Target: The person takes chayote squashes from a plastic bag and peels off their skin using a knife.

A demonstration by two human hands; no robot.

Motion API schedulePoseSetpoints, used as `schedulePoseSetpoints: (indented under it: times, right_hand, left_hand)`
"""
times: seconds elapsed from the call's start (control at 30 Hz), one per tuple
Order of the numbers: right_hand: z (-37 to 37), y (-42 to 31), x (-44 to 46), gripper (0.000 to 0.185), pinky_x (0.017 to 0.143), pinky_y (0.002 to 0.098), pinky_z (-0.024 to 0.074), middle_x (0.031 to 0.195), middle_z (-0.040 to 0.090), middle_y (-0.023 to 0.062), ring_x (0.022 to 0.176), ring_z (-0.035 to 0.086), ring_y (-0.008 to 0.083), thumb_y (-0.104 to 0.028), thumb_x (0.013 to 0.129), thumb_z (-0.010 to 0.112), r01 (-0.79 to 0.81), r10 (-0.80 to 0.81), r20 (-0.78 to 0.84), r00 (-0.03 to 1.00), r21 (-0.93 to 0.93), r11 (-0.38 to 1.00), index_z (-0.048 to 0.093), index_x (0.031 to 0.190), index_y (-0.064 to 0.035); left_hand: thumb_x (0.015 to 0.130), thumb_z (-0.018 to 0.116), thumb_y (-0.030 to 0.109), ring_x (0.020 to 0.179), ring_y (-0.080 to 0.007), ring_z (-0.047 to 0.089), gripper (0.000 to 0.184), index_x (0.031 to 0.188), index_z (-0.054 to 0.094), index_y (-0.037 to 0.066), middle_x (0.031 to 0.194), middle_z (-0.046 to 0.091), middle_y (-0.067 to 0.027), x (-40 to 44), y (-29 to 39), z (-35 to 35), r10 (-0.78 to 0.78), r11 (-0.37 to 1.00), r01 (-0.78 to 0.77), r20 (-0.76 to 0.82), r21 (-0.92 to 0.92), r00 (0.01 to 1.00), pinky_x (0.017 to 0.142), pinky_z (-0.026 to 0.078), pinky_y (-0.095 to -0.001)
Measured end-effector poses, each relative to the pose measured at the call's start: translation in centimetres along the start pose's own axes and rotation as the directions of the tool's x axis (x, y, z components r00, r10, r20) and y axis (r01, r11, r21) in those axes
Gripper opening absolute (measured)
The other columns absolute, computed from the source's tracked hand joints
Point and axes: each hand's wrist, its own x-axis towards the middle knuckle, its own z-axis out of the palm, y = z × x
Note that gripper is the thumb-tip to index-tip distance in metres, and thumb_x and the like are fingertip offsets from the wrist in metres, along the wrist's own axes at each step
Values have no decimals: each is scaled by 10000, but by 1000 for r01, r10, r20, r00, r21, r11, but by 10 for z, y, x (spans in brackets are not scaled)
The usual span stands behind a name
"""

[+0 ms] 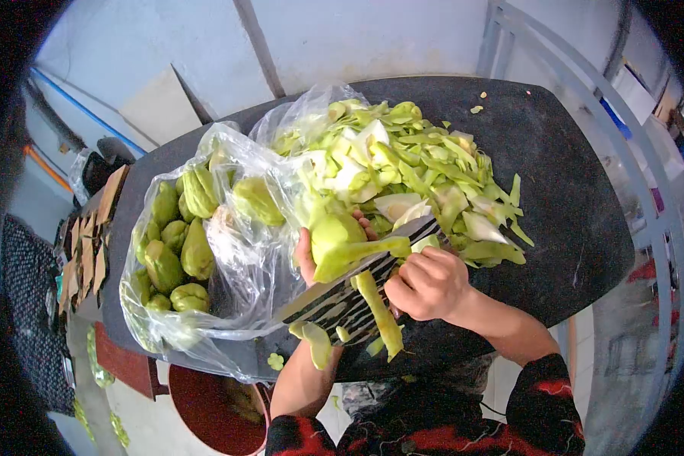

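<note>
My left hand (305, 257) is closed around a pale green chayote (334, 231), its fingers showing on both sides. My right hand (431, 284) grips a wide knife (334, 305) whose blade has dark streaks. The blade lies across the front of the chayote. A strip of peel (365, 257) lies along its upper edge, and more peel (378, 311) clings to the blade's face. The knife handle is mostly hidden in my right fist. Just beyond my hands is a heap of green peelings and pale pieces (425, 163).
On the left of the dark table (562, 175) sits a clear plastic bag (239, 311) with several whole chayotes (197, 251). Below the table's front edge stands a red bucket (197, 403). A metal railing (585, 91) curves along the right. Flattened cardboard (83, 254) is at the left.
</note>
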Motion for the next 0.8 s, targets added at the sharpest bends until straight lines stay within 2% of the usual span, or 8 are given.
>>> schedulePoseSetpoints:
  times: [0.13, 0.23, 0.27, 0.37, 0.47, 0.53, 0.67, 0.8]
  right_hand:
    - [-2, 1, 2, 204, 465, 292, 388, 544, 414, -17, 504, 501, 153, -261, 721, 631, -12, 13, 12, 1000, -35, 999, 486, 651, -136]
    - [-4, 19, 1, 214, 476, 369, 451, 559, 496, 36, 504, 568, 225, -218, 716, 654, -213, 211, 88, 974, 20, 977, 467, 647, -139]
    - [0, 27, -2, 207, 481, 391, 466, 570, 519, 45, 516, 584, 254, -208, 705, 664, -302, 299, 83, 951, 30, 953, 481, 662, -123]
    - [-6, 38, -6, 202, 477, 386, 462, 572, 515, 43, 508, 573, 260, -201, 698, 668, -292, 288, 95, 953, 29, 956, 486, 665, -119]
    - [-15, 16, 0, 211, 468, 355, 444, 564, 481, 22, 499, 546, 215, -227, 675, 660, -177, 176, 50, 983, 16, 984, 475, 651, -126]
    - [-18, 6, 3, 217, 469, 318, 419, 555, 443, 5, 502, 531, 181, -248, 669, 648, -101, 98, 50, 994, 49, 994, 465, 643, -135]
    - [-15, -4, 3, 223, 467, 297, 387, 557, 423, -6, 503, 514, 161, -255, 681, 633, -59, 59, 47, 997, -3, 998, 448, 632, -140]
    - [-15, -1, 0, 225, 458, 304, 399, 547, 410, 0, 494, 512, 168, -249, 693, 633, -71, 72, 41, 997, -9, 997, 446, 628, -143]
  left_hand:
    - [897, 479, 608, 1025, -290, 587, 737, 1235, 507, -47, 1117, 608, -178, -4, 0, 5, -19, 1000, 19, 0, -15, 1000, 949, 475, -413]
    - [885, 495, 598, 1077, -271, 595, 648, 1221, 576, 50, 1169, 638, -111, -8, 1, 7, 161, 966, -82, -324, 245, 932, 958, 466, -422]
    - [892, 488, 589, 1055, -284, 605, 631, 1221, 581, 59, 1162, 643, -113, -9, -1, 10, 178, 970, -119, -281, 214, 943, 953, 469, -427]
    - [902, 476, 577, 1010, -312, 624, 615, 1218, 586, 61, 1135, 656, -130, -8, -3, 21, 208, 977, -186, -284, 102, 936, 947, 479, -448]
    - [898, 492, 560, 992, -287, 602, 630, 1199, 569, 12, 1106, 634, -165, -8, 1, 12, 243, 951, -208, -139, 228, 960, 928, 477, -410]
    - [894, 494, 578, 984, -289, 599, 657, 1189, 562, -5, 1071, 634, -166, -11, 4, 9, -11, 998, 9, -28, -64, 1000, 913, 487, -404]
    - [885, 501, 604, 983, -285, 593, 710, 1194, 538, -35, 1068, 620, -166, -11, 0, 12, 23, 999, -22, -14, 43, 1000, 899, 498, -399]
    - [900, 491, 582, 993, -280, 594, 685, 1190, 539, -37, 1063, 617, -163, -13, -1, 15, -21, 999, 20, -28, -49, 999, 899, 496, -399]
